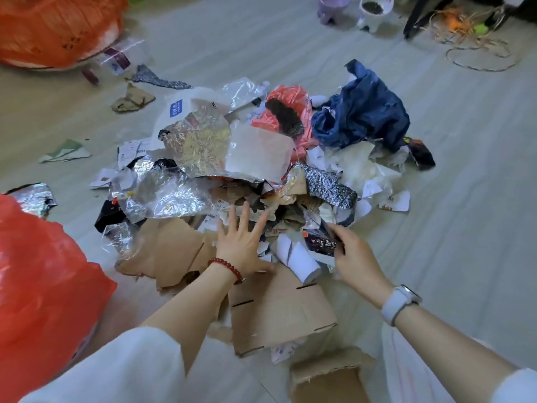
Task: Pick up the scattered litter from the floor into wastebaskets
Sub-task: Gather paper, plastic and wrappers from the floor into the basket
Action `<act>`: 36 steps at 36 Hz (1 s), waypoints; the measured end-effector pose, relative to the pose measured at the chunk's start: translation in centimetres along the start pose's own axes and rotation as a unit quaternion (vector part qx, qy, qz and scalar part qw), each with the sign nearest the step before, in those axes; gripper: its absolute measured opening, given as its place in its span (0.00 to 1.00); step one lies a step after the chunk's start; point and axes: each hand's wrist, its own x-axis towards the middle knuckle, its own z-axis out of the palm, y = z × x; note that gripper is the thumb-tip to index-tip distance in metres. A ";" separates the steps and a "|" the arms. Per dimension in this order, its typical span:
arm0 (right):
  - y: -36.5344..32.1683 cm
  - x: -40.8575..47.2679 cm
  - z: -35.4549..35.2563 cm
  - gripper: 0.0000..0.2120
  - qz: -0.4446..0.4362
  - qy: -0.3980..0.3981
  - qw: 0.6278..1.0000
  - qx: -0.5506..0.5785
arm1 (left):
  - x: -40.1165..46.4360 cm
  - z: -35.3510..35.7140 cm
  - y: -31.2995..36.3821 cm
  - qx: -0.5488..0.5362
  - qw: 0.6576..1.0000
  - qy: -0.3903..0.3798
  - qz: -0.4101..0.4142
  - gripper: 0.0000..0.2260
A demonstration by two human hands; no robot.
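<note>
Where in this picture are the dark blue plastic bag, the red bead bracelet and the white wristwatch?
dark blue plastic bag (pixel 366 112): head view, on its crumpled middle.
red bead bracelet (pixel 229 269): head view, on the beads across the left wrist.
white wristwatch (pixel 399 303): head view, on the strap at the right wrist.

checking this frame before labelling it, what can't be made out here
Head view:
- Orange bag: cut off by the left edge, its opening unseen.
- Right hand: fingers hidden behind the dark wrapper it grips.
- Floor under the litter pile: covered.
- Far cup: blurred, cropped by the top edge.
</note>
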 end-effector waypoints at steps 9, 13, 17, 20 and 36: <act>-1.3 0.3 -1.3 0.30 -0.004 0.054 0.998 -0.012 | 0.8 2.1 -0.9 0.038 0.998 0.049 0.006 0.31; -1.9 0.3 -0.5 0.27 0.002 -0.018 0.993 -0.113 | -0.4 3.0 -1.7 0.010 0.993 0.095 0.063 0.21; -2.2 0.6 1.6 0.29 -0.029 -0.153 0.954 -0.255 | -1.1 2.2 -2.2 -0.017 0.993 0.088 0.078 0.21; -2.4 1.0 4.1 0.29 -0.034 -0.207 0.933 -0.294 | -1.7 1.1 -3.3 -0.040 0.992 0.097 0.074 0.16; -2.1 2.1 7.1 0.24 0.019 -0.125 0.952 -0.279 | -6.3 -3.0 -5.5 -0.062 0.968 0.209 0.125 0.21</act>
